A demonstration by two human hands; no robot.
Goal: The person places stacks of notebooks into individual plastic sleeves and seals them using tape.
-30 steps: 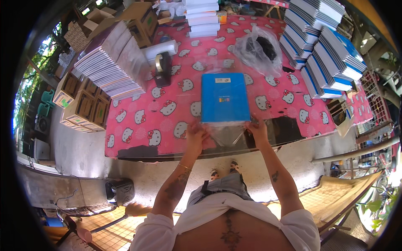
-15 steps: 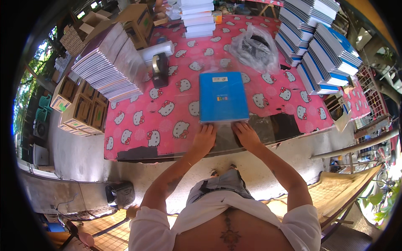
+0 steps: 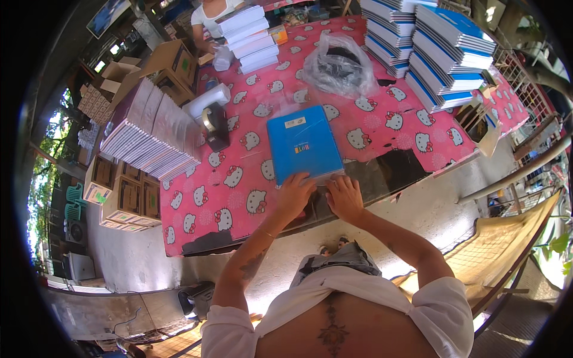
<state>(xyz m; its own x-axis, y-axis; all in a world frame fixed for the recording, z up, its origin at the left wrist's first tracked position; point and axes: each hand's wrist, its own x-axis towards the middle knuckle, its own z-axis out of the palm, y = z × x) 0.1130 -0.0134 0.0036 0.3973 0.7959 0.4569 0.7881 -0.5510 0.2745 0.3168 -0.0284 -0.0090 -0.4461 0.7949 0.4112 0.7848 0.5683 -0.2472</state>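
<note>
A blue spiral notebook (image 3: 305, 142) lies inside a clear plastic wrapper (image 3: 327, 178) on the table, turned slightly. At its lower left corner is my left hand (image 3: 295, 192), its fingers bent over the near edge and the wrapper. Just beside it, my right hand (image 3: 344, 196) has its fingers closed at the wrapper's near edge, toward the right corner. The thumbs are mostly hidden.
Tall notebook stacks (image 3: 444, 53) stand at the far right, with another stack (image 3: 152, 128) at the left. A tape dispenser (image 3: 215, 126), plastic roll (image 3: 208, 100) and crumpled plastic bag (image 3: 340, 65) lie around. A person (image 3: 215, 21) sits across the pink-covered table (image 3: 239, 197).
My view has tilted and shifted. My left hand has moved up onto the notebook's lower edge, and my hands are closer together at the wrapper's near edge.
</note>
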